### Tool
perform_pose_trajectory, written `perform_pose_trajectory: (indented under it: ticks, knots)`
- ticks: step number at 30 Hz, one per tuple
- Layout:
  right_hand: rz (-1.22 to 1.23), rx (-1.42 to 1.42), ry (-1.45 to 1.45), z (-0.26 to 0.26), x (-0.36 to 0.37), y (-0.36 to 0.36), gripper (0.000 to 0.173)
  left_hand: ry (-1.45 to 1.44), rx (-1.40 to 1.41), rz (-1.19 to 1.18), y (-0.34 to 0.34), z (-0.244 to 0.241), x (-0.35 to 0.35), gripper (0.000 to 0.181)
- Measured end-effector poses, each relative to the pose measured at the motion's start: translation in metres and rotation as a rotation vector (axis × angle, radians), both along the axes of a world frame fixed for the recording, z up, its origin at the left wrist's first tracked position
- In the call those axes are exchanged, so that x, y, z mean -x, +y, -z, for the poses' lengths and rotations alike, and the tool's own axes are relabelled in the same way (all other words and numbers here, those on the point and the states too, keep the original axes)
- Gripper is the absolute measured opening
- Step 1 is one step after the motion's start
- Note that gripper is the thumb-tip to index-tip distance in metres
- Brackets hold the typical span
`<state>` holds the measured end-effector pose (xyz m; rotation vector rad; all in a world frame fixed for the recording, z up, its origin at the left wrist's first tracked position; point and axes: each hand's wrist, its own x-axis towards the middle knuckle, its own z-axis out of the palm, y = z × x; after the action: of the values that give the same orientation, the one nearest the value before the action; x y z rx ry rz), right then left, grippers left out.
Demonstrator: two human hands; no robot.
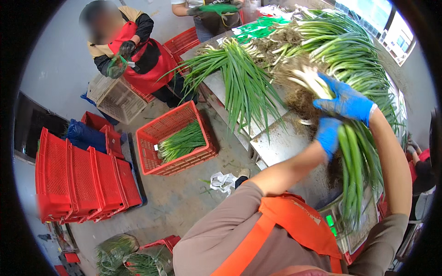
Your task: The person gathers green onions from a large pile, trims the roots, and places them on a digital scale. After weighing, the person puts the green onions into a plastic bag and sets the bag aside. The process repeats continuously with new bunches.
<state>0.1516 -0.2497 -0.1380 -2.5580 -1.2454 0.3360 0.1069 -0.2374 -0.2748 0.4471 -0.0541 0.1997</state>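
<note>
Both of my hands wear blue gloves. My right hand [348, 98] lies across a bunch of green onions [351, 165], near its white stalk ends, with the thumb apart from the fingers. Below it, my left hand [328, 132] is at the same bunch, its fingers partly hidden. The green leaves hang down over the table's near edge. Dry roots and soil [300, 100] lie beside the white ends. A long heap of green onions [355, 51] runs along the far side of the metal table [276, 145]. Another pile [234, 76] spreads its leaves over the left edge.
A red crate [176, 138] holding green onions stands on the floor, left of the table. Stacked red crates [86, 179] are farther left. A scale [362, 227] with a lit display is beside my apron. Two co-workers stand beyond the table's left end; another person is at far right.
</note>
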Motion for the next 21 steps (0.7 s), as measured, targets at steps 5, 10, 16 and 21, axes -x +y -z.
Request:
perform_pose_trajectory:
  ticks: [5,10,16,21]
  knots:
    - [-0.098,-0.019,0.591,0.029,-0.025,0.067,0.077,-0.094,-0.052,-0.077,0.227,-0.03,0.007,0.026]
    - [-0.177,-0.061,1.026,0.13,-0.004,0.152,0.067,0.224,-0.438,-0.03,0.436,-0.098,-0.02,0.035]
    - [-0.225,-0.554,1.497,0.187,-0.002,0.175,0.053,0.659,-1.087,0.345,0.511,-0.143,-0.124,0.038]
    - [0.166,-0.835,1.418,0.179,-0.031,0.082,0.045,0.503,-1.703,0.697,0.559,-0.055,-0.269,0.029]
